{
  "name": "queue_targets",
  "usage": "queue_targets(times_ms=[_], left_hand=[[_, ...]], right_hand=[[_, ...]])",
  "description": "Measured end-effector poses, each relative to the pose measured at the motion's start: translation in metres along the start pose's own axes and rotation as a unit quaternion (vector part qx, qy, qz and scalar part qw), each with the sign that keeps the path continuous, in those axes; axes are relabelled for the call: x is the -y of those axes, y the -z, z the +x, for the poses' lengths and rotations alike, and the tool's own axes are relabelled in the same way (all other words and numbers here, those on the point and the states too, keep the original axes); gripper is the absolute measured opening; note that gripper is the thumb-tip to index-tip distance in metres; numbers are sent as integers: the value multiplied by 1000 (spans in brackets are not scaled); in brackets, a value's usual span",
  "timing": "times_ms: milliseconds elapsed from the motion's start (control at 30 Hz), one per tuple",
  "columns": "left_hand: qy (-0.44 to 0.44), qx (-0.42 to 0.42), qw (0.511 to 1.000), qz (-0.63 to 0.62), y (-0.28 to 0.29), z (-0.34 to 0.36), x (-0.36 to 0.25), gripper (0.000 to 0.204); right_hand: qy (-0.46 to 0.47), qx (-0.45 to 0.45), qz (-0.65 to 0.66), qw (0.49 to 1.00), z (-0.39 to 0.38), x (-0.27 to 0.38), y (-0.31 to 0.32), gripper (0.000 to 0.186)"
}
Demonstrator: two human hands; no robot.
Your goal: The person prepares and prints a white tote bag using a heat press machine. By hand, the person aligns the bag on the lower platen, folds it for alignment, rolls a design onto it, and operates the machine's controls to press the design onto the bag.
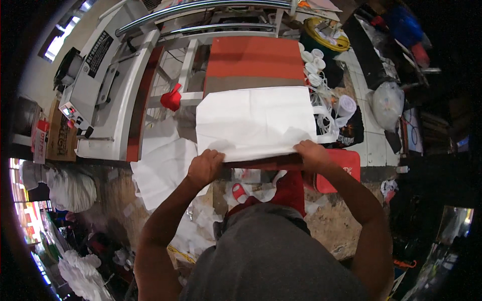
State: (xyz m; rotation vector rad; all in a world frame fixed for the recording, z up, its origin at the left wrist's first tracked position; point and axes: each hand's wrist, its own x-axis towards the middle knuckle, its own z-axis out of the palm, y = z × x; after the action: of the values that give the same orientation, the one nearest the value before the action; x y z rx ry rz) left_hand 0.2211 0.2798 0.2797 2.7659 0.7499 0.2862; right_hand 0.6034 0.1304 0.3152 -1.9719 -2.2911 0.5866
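Note:
A flat white cloth (253, 118) lies over the near half of an orange-red press pad (256, 57), with a brown strip showing just behind it. My left hand (206, 166) is closed on the cloth's near left corner. At the near right corner, my right hand (312, 154) has its fingers curled over the same edge. Between the two hands the near edge is pulled straight and looks slightly folded. The cloth's underside is hidden, and my thumbs are hard to make out.
A white press machine (108, 108) with a control panel stands on the left. A red cloth (171, 98) hangs on its frame. More white sheets (168, 160) droop below. On the right are white rolls (346, 106), a red stool (341, 168) and a green-and-yellow bin (326, 37).

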Motion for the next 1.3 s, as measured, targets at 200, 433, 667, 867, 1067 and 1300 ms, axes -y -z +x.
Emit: queue_targets(times_ms=[200, 433, 667, 867, 1067, 1300], left_hand=[[107, 122, 986, -50, 11, 35, 16, 25], [212, 76, 966, -129, -1, 51, 31, 24], [220, 43, 970, -98, -13, 49, 35, 27], [269, 75, 960, -8, -4, 68, 22, 32], [310, 48, 948, 46, -8, 74, 12, 21], [-45, -91, 988, 120, -8, 70, 19, 24]], right_hand=[[-63, -10, 92, 994, 9, -38, 14, 23], [-112, -123, 243, 956, 22, -65, 2, 23], [-152, -216, 260, 929, 38, -67, -23, 23], [-237, -238, 160, 928, 48, -62, -34, 30], [-219, -260, -10, 940, 52, -53, -29, 25], [47, -265, -174, 947, 49, -41, -11, 21]])
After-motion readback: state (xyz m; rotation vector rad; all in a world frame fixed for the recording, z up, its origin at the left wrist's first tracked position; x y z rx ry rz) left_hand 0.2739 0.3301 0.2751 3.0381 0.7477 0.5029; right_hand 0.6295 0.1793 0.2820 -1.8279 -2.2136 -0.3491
